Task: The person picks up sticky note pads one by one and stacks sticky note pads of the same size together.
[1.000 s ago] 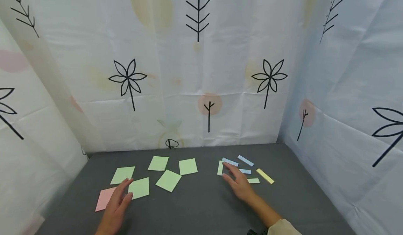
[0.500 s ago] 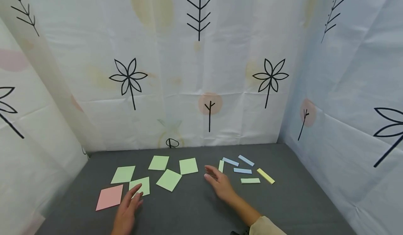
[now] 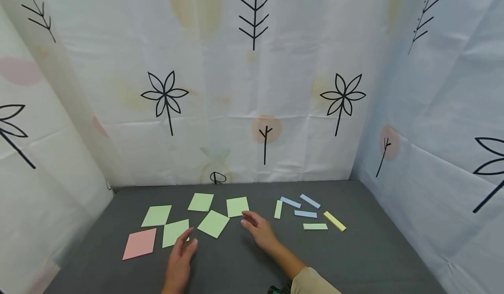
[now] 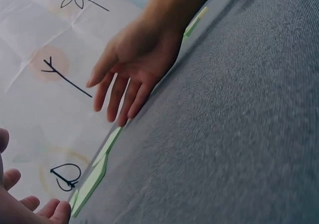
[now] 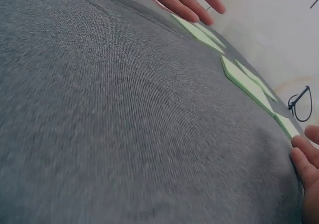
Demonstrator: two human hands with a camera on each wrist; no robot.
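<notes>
In the head view, my left hand (image 3: pixel 181 259) hovers at the near edge of a green square tile (image 3: pixel 175 233), fingers loosely bent and holding nothing. My right hand (image 3: pixel 260 233) is just at the near right corner of another green tile (image 3: pixel 237 206); whether it touches that tile I cannot tell. Its fingers look relaxed in the left wrist view, palm (image 4: pixel 142 55) visible and bare. More green tiles (image 3: pixel 213 224) lie flat between and behind the hands. A pink square tile (image 3: pixel 139 244) lies left of my left hand.
Right of my right hand lie narrow strips: green ones (image 3: pixel 315 226), blue ones (image 3: pixel 305 214) and a yellow one (image 3: pixel 334 221). All rest on a grey cloth-covered table (image 3: pixel 236 272). Printed white curtains (image 3: pixel 220 110) hang along the back and both sides.
My right hand has moved left, from beside the upright green strip toward the green tiles. My left hand has shifted right, uncovering the pink tile. Tiles and strips appear unmoved.
</notes>
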